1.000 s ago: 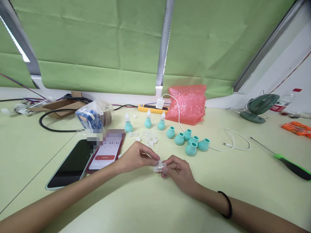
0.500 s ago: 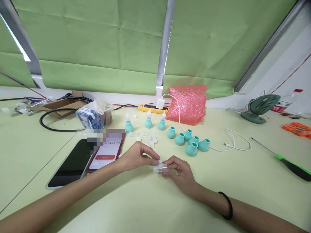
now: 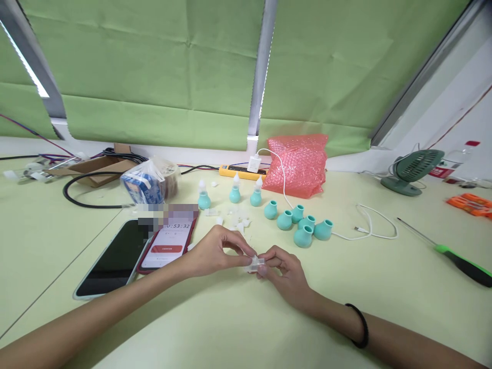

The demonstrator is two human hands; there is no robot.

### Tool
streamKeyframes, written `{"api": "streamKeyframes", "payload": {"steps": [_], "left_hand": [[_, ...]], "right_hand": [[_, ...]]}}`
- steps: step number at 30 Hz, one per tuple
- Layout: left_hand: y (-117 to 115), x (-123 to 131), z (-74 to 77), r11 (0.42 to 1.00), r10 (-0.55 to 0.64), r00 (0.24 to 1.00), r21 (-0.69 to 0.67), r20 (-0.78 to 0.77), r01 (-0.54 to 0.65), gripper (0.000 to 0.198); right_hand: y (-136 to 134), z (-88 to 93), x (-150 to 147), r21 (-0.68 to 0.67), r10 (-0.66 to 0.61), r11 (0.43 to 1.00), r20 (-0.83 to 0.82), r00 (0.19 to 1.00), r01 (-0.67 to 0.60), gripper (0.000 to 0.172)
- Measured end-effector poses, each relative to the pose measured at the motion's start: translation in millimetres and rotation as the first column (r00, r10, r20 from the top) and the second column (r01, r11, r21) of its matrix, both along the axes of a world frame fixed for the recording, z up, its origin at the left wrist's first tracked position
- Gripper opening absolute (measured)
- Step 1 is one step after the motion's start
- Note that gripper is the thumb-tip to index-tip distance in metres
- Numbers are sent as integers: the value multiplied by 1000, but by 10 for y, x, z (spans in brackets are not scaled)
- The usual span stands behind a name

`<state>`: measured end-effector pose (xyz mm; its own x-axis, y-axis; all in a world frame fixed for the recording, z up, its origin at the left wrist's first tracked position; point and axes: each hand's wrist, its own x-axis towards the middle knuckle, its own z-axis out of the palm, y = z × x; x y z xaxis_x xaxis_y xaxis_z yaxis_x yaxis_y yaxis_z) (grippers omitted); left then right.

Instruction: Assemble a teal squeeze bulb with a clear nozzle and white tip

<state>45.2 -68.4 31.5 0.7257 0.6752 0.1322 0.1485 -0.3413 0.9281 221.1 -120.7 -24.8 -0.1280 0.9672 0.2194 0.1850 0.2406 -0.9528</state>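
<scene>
Between my hands is a small clear plastic tube (image 3: 257, 264), low over the front of the table. My right hand (image 3: 286, 277) pinches its right end with thumb and fingers. At its left end, my left hand (image 3: 215, 250) is closed on it too, the thumb and fingertips covering a small whitish piece there. Just beyond lie several loose translucent white pieces (image 3: 240, 224). Three teal bulbs (image 3: 234, 195) with clear pointed tips stand upright behind them. Several open-necked teal bulbs (image 3: 303, 236) are grouped to the right.
Left of my hands lie a black-screened phone (image 3: 111, 259) and a lit phone (image 3: 169, 241). A pink bubble-wrap bag (image 3: 298, 166) and a yellow power strip (image 3: 232, 172) sit at the back. To the right are a white cable (image 3: 371, 225), a screwdriver (image 3: 457, 259) and a green fan (image 3: 413, 171).
My left hand has shifted slightly right, its fingertips closing further over the tube's left end. My right hand stays nearly still, holding the tube.
</scene>
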Motion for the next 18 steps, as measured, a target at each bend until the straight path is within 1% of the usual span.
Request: {"api": "streamKeyframes", "payload": {"steps": [7, 18], "left_hand": [[-19, 15, 19, 999, 19, 999, 42, -30, -18, 15], [-50, 18, 18, 987, 3, 999, 163, -40, 3, 18]], "right_hand": [[-9, 1, -4, -12, 7, 1000, -18, 1000, -7, 19], [-5, 9, 2, 17, 19, 1000, -15, 1000, -19, 20]]}}
